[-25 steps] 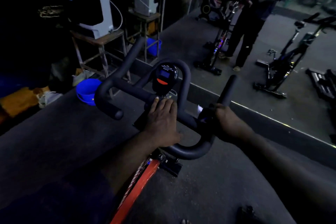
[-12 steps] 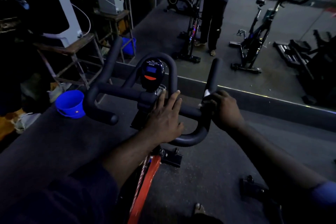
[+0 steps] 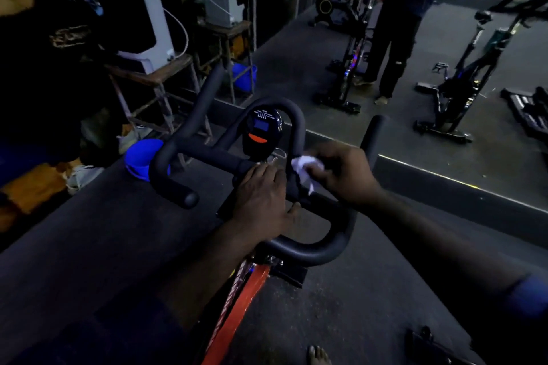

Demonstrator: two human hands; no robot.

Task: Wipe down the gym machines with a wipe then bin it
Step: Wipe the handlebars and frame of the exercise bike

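A spin bike with black handlebars (image 3: 311, 249) and a small console (image 3: 261, 133) stands right in front of me, its orange frame (image 3: 237, 305) running down below. My left hand (image 3: 264, 201) rests flat on the middle of the handlebars, just below the console, fingers straight. My right hand (image 3: 341, 172) pinches a crumpled white wipe (image 3: 305, 167) and holds it against the inner loop bar to the right of the console.
A blue bucket (image 3: 139, 158) sits on the floor left of the bars. Wooden stools carry white machines (image 3: 142, 21) at the back left. A wall mirror ahead reflects other bikes (image 3: 456, 92) and a standing person (image 3: 397, 38). A bare foot (image 3: 318, 354) shows at the bottom.
My right hand has moved left from the right handlebar grip to the loop bar by the console, and the white wipe now shows. My left hand drew back slightly.
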